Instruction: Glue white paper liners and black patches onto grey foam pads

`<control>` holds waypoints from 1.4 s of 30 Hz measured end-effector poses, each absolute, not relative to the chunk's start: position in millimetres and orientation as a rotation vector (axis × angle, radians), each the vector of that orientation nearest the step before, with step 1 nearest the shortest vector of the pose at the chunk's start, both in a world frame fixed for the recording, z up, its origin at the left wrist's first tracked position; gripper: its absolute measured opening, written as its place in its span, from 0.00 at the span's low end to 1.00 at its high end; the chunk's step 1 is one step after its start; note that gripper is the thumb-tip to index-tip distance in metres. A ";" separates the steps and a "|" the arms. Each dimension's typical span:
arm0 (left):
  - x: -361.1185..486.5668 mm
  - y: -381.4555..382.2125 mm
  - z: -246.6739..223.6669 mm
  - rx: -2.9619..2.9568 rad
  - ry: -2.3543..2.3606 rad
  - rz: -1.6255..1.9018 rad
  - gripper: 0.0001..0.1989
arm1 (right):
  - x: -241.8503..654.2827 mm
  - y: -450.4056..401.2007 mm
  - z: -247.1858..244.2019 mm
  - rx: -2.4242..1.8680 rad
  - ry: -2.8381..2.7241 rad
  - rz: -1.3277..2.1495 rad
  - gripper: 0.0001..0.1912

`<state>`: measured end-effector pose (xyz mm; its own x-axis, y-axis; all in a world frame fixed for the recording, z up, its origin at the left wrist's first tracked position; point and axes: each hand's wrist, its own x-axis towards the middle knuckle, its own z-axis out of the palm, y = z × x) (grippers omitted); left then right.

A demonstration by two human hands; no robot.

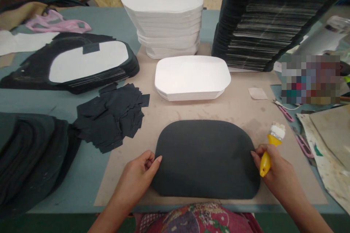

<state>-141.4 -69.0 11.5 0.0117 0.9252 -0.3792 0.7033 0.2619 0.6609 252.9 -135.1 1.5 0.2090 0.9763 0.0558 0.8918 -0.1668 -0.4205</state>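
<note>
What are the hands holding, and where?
The left hand and right hand pinch opposite side edges of the flat, rounded black sheet; the right also holds the white-tipped yellow paintbrush by its handle.

No text, label, brand, number or sign can be read

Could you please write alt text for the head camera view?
A person's left hand and right hand hold a dark rounded panel at its sides, the right also gripping a yellow-handled brush. Stacked white panels lie farther back.
</note>
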 end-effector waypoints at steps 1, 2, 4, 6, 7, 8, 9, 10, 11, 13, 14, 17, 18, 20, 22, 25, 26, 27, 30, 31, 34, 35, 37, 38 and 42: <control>-141.0 -68.8 11.0 1.497 1.744 0.340 0.22 | 253.6 -133.8 1.1 -2.137 -1.741 0.318 0.11; -140.7 -68.8 10.3 1.495 1.746 0.331 0.22 | 254.0 -132.6 0.4 -2.141 -1.740 0.313 0.11; -140.5 -69.1 9.1 1.490 1.753 0.321 0.21 | 253.8 -130.7 -0.9 -2.141 -1.747 0.309 0.11; -140.8 -69.6 8.1 1.482 1.755 0.323 0.21 | 252.8 -129.4 -1.3 -2.139 -1.757 0.296 0.11; -141.0 -69.9 7.9 1.477 1.755 0.327 0.21 | 252.2 -128.9 -1.2 -2.138 -1.762 0.289 0.11; -141.2 -70.2 7.8 1.475 1.753 0.330 0.21 | 251.6 -128.3 -0.9 -2.139 -1.768 0.282 0.10; -141.2 -70.5 8.0 1.475 1.754 0.333 0.21 | 251.0 -127.8 -0.6 -2.141 -1.772 0.276 0.10; -141.2 -70.7 8.3 1.477 1.756 0.335 0.21 | 250.5 -127.3 -0.2 -2.143 -1.773 0.270 0.10; -141.1 -70.8 8.9 1.479 1.760 0.335 0.21 | 250.1 -126.9 0.0 -2.145 -1.773 0.267 0.11; -140.7 -70.9 10.2 1.488 1.766 0.330 0.21 | 249.5 -126.5 0.0 -2.150 -1.769 0.261 0.11; -140.4 -70.9 10.8 1.494 1.765 0.328 0.21 | 249.3 -126.4 -0.2 -2.152 -1.765 0.258 0.12; -139.5 -71.1 11.5 1.512 1.765 0.325 0.21 | 249.2 -126.0 -1.3 -2.152 -1.759 0.250 0.11; -139.2 -71.2 11.3 1.519 1.767 0.324 0.21 | 249.3 -125.6 -1.6 -2.152 -1.762 0.243 0.11; -138.9 -71.5 10.1 1.537 1.774 0.323 0.21 | 249.7 -124.0 -2.0 -2.151 -1.775 0.221 0.11; -139.5 -71.7 8.6 1.564 1.773 0.323 0.21 | 250.3 -121.9 -1.5 -2.159 -1.790 0.200 0.11; -143.4 -72.7 8.0 1.605 1.805 0.308 0.21 | 250.8 -121.0 1.9 -2.197 -1.832 0.187 0.12; -145.3 -73.6 8.8 1.602 1.836 0.322 0.20 | 250.7 -122.2 3.9 -2.212 -1.834 0.183 0.13; -146.9 -75.0 10.1 1.578 1.870 0.370 0.19 | 250.2 -124.3 6.1 -2.221 -1.816 0.187 0.14; -148.5 -81.9 17.4 1.358 1.866 0.653 0.24 | 247.2 -134.4 12.7 -2.182 -1.683 0.279 0.15; -147.3 -84.9 20.3 1.254 1.811 0.732 0.28 | 245.6 -138.1 14.4 -2.146 -1.646 0.344 0.14; -140.6 -93.7 27.4 1.004 1.618 0.801 0.33 | 239.7 -146.3 17.1 -2.059 -1.623 0.533 0.13; -138.2 -95.9 28.7 0.963 1.579 0.801 0.33 | 237.4 -147.7 17.3 -2.051 -1.619 0.567 0.13; -134.3 -98.8 29.9 0.938 1.546 0.808 0.33 | 232.5 -148.7 16.7 -2.058 -1.586 0.578 0.14; -133.1 -99.6 30.1 0.941 1.545 0.808 0.33 | 230.3 -148.7 16.0 -2.065 -1.562 0.571 0.14; -133.7 -99.1 31.3 0.973 1.561 0.814 0.31 | 228.2 -149.0 15.2 -2.050 -1.560 0.582 0.14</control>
